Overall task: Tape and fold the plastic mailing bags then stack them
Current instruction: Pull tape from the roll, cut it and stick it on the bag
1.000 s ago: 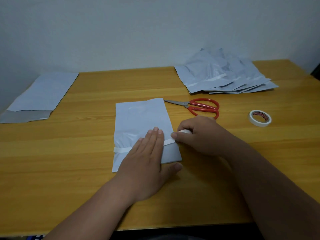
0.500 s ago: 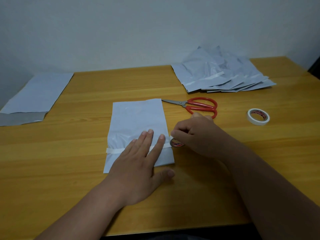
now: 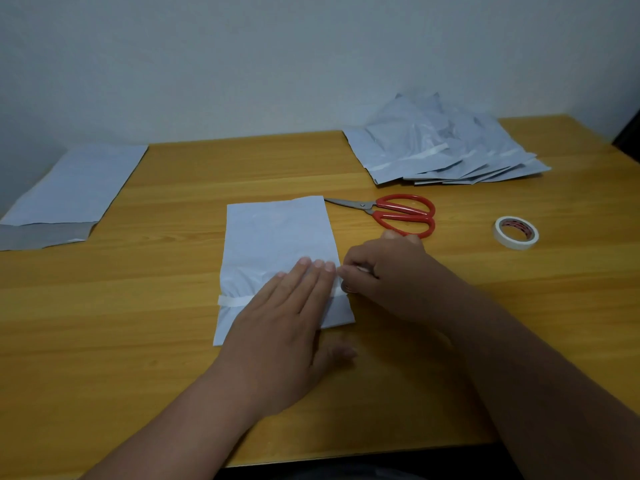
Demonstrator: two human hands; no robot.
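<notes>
A folded grey mailing bag [image 3: 277, 233] lies flat in the middle of the wooden table [image 3: 138, 375]. A white tape strip [image 3: 233, 301] runs across its lower part. My left hand [image 3: 284, 323] lies flat on the bag and presses the strip down with straight fingers. My right hand [image 3: 391, 271] is at the bag's right edge, its fingers curled round a small tape roll [image 3: 347, 288] that is mostly hidden under them. The strip leads to this roll.
Red-handled scissors [image 3: 405, 214] lie just behind my right hand. A second tape roll [image 3: 516, 233] sits to the right. A fanned pile of taped bags [image 3: 443, 150] is at the back right. Flat, unfolded bags [image 3: 69, 192] lie at the far left edge.
My right hand has brought the small roll down against the bag's right edge. The fingers of my left hand have closed together on the strip. The bag stays in place.
</notes>
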